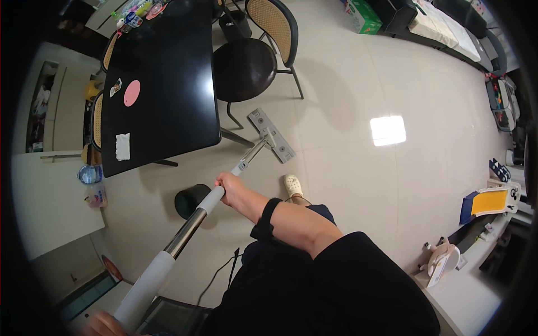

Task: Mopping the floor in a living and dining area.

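Note:
A flat mop lies diagonally across the view, its grey rectangular head on the tiled floor beside the black table's leg. My right hand is closed around the lower part of the mop's white and metal pole. At the bottom left my left hand, blurred and partly cut off by the picture's edge, grips the thick upper end of the pole. The mop head's underside is hidden. A cream clog on my foot stands just below the head.
A black table and a chair with a dark round seat stand at the upper left. Beneath the pole is a dark bin; a cable runs near my legs. A green box and a small slide are at right.

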Motion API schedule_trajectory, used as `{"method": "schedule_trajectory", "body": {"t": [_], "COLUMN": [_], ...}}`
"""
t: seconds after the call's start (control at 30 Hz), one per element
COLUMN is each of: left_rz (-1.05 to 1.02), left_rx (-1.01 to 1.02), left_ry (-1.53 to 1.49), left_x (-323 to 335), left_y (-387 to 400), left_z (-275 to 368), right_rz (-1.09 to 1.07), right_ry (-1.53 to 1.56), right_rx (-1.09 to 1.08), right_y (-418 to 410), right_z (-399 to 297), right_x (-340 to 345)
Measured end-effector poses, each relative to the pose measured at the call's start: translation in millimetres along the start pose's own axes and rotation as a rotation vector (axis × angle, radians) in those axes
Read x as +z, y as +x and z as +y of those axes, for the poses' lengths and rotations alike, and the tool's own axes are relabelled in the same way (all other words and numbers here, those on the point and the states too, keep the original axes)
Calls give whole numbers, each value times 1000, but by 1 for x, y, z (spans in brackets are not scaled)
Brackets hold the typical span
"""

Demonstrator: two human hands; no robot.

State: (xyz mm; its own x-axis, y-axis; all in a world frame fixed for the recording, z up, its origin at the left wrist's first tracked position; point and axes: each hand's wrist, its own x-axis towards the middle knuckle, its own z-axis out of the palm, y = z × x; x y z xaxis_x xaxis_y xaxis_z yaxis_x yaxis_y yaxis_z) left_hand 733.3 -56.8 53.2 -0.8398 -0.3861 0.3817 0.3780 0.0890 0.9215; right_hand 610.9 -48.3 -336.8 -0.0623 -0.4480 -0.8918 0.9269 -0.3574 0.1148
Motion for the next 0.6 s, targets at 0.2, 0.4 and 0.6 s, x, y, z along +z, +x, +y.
{"method": "schedule_trajectory", "body": {"t": [0.2, 0.4, 0.6], "left_rz": [-134, 68, 149], "left_rx": [46, 89, -113], "left_ry": [248, 134, -103], "left_x": [35, 18, -17], "left_y": [-21, -11, 7], "left_z": [-55, -51, 10], "right_rz": [-265, -212, -21], "right_ry": [-133, -185, -152], "right_rx": [-157, -135, 16], "right_y": [61, 39, -17], "right_z": [-51, -47, 1], "right_x": [14, 28, -16]}}
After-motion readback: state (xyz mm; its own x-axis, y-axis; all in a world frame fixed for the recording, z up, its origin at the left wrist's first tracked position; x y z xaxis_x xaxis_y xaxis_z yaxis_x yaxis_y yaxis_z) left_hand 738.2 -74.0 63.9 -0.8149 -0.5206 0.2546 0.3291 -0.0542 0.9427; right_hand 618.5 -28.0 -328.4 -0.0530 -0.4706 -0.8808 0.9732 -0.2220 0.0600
